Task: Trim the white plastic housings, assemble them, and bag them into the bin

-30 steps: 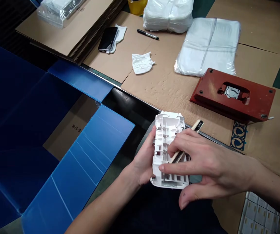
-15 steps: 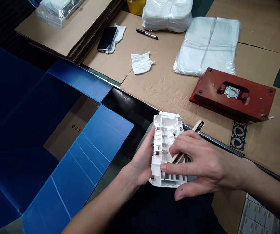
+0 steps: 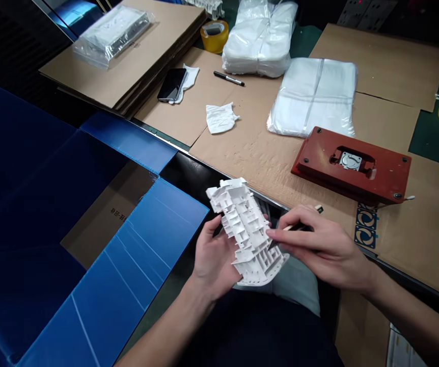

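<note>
A white plastic housing [image 3: 244,219], its ribbed inner side facing up, rests tilted in my left hand [image 3: 214,260]. The palm is beneath it, with the thumb along its left edge. My right hand [image 3: 319,244] is closed around a slim tan-and-black tool [image 3: 297,227] at the right side of the housing. The tool's rear end pokes out above the knuckles. Its tip is too hidden by the fingers and ribs to make out, so its exact kind cannot be told.
A red fixture [image 3: 380,176] holding a small metal piece stands on the cardboard-covered bench [image 3: 250,158]. Behind are bundled plastic bags [image 3: 314,97], a marker [image 3: 229,78], a phone [image 3: 171,84], white cloth [image 3: 221,118] and tape [image 3: 214,36]. At left is a blue box [image 3: 139,255].
The housing has turned, its top end swinging left, and my left hand has shifted with it. My right hand, still holding the tool, has moved to the housing's right edge. The view has tilted up.
</note>
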`<action>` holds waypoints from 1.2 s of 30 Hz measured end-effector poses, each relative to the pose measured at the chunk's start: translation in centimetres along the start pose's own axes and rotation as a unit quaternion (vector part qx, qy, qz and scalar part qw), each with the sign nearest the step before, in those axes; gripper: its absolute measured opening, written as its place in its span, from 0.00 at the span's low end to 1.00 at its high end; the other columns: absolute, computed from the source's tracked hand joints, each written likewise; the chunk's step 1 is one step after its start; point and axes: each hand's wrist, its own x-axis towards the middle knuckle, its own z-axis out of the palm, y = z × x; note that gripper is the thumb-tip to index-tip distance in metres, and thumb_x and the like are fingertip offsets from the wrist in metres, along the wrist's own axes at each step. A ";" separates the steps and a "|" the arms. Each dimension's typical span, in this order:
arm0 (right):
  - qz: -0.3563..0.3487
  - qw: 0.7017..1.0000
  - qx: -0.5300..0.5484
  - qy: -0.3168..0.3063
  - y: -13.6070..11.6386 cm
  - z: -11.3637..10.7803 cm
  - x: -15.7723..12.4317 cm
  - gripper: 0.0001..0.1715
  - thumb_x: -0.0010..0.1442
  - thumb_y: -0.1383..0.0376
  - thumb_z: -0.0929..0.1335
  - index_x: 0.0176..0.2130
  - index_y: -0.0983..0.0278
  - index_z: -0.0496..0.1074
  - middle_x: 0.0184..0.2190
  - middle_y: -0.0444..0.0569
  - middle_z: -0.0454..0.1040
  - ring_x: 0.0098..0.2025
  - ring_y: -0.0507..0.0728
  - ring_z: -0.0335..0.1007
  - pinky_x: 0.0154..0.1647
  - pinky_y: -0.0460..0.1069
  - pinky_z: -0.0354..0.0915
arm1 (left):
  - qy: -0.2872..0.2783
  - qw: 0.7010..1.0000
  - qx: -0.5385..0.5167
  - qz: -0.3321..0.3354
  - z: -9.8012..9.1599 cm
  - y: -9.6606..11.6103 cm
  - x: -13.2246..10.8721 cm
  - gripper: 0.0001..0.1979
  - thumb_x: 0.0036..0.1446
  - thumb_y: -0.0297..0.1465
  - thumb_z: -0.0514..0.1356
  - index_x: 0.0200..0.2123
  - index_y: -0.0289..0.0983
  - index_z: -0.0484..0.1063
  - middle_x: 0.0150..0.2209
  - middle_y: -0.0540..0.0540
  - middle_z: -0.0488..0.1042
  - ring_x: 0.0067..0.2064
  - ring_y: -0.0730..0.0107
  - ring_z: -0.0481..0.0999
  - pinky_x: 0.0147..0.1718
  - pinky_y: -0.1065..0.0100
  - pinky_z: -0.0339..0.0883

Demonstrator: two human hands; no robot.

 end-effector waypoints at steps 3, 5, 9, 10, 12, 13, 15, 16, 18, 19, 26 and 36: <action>0.128 0.988 0.024 0.078 0.0 1.0 -0.9 0.20 0.68 0.66 0.66 0.58 0.56 0.74 0.43 0.49 0.73 0.43 0.54 0.72 0.42 0.49 0.70 | 0.015 0.998 0.018 0.058 -0.2 0.9 -0.2 0.28 0.60 0.45 0.57 0.59 0.36 0.69 0.51 0.37 0.79 0.56 0.42 0.76 0.59 0.44 0.63; 0.194 0.972 0.057 0.124 -0.2 2.1 -1.4 0.20 0.69 0.63 0.66 0.59 0.56 0.73 0.43 0.49 0.74 0.43 0.54 0.72 0.42 0.48 0.70 | 0.050 0.993 0.040 0.095 -0.1 1.1 -0.1 0.26 0.59 0.44 0.62 0.57 0.37 0.71 0.48 0.39 0.81 0.53 0.46 0.78 0.58 0.46 0.66; 0.289 0.924 0.156 0.198 0.0 5.0 -2.4 0.19 0.66 0.58 0.69 0.55 0.58 0.76 0.44 0.50 0.76 0.44 0.56 0.73 0.46 0.50 0.72 | 0.163 0.968 0.103 0.162 0.4 0.5 0.5 0.30 0.46 0.49 0.72 0.47 0.37 0.73 0.35 0.45 0.81 0.41 0.54 0.83 0.51 0.52 0.74; 0.314 0.903 0.187 0.227 0.3 5.8 -2.6 0.20 0.65 0.57 0.69 0.55 0.59 0.76 0.44 0.51 0.77 0.42 0.55 0.73 0.44 0.50 0.72 | 0.186 0.959 0.125 0.176 0.5 0.3 0.7 0.29 0.45 0.48 0.73 0.45 0.37 0.73 0.34 0.46 0.81 0.40 0.55 0.83 0.49 0.54 0.75; 0.357 0.853 0.244 0.293 0.8 7.0 -2.9 0.21 0.64 0.55 0.71 0.54 0.60 0.76 0.45 0.51 0.78 0.37 0.54 0.72 0.39 0.50 0.72 | 0.213 0.943 0.164 0.197 0.7 0.0 0.8 0.25 0.46 0.38 0.75 0.45 0.36 0.74 0.37 0.45 0.82 0.40 0.57 0.83 0.48 0.57 0.77; 0.370 0.830 0.269 0.320 1.1 7.4 -3.0 0.21 0.63 0.55 0.71 0.53 0.60 0.76 0.44 0.51 0.78 0.34 0.53 0.71 0.37 0.49 0.72 | 0.224 0.937 0.174 0.204 0.7 -0.1 0.8 0.23 0.47 0.33 0.75 0.45 0.35 0.74 0.39 0.44 0.82 0.40 0.57 0.83 0.48 0.58 0.77; 0.373 0.801 0.304 0.356 1.3 7.9 -3.3 0.21 0.62 0.56 0.72 0.52 0.61 0.76 0.41 0.50 0.78 0.32 0.52 0.70 0.33 0.47 0.70 | 0.250 0.931 0.167 0.208 0.8 0.0 0.7 0.22 0.47 0.25 0.73 0.47 0.34 0.74 0.39 0.44 0.83 0.39 0.57 0.84 0.47 0.58 0.78; 0.367 0.797 0.311 0.365 1.3 8.0 -3.4 0.20 0.62 0.56 0.73 0.51 0.61 0.76 0.39 0.49 0.78 0.32 0.52 0.70 0.33 0.47 0.70 | 0.265 0.928 0.155 0.211 0.8 0.1 0.7 0.22 0.48 0.24 0.72 0.48 0.34 0.74 0.37 0.45 0.83 0.38 0.57 0.84 0.47 0.56 0.78; 0.358 0.801 0.307 0.369 1.1 8.0 -3.6 0.20 0.62 0.57 0.73 0.51 0.62 0.75 0.34 0.47 0.76 0.31 0.51 0.70 0.32 0.47 0.69 | 0.288 0.919 0.133 0.233 1.0 0.2 0.7 0.24 0.48 0.22 0.70 0.50 0.35 0.73 0.33 0.48 0.82 0.37 0.56 0.84 0.46 0.54 0.79; 0.358 0.806 0.293 0.369 0.8 8.0 -3.7 0.20 0.63 0.57 0.72 0.52 0.61 0.75 0.33 0.46 0.76 0.30 0.51 0.70 0.31 0.47 0.69 | 0.285 0.916 0.128 0.252 1.0 0.3 0.7 0.25 0.48 0.21 0.69 0.51 0.36 0.72 0.33 0.48 0.82 0.38 0.55 0.84 0.47 0.53 0.79; 0.319 0.896 0.080 0.299 -2.2 7.8 -3.0 0.19 0.68 0.58 0.68 0.57 0.52 0.74 0.47 0.48 0.77 0.46 0.55 0.75 0.42 0.46 0.71 | 0.201 0.895 0.167 0.361 1.6 0.0 1.6 0.32 0.50 0.19 0.66 0.58 0.43 0.71 0.53 0.41 0.79 0.58 0.45 0.75 0.49 0.50 0.79; 0.283 0.921 -0.013 0.267 -3.2 7.9 -2.7 0.23 0.65 0.57 0.71 0.57 0.61 0.75 0.30 0.44 0.69 0.28 0.49 0.66 0.29 0.44 0.65 | 0.190 0.857 0.216 0.428 1.8 -0.7 1.3 0.34 0.47 0.17 0.66 0.58 0.43 0.72 0.54 0.42 0.79 0.58 0.45 0.75 0.52 0.49 0.77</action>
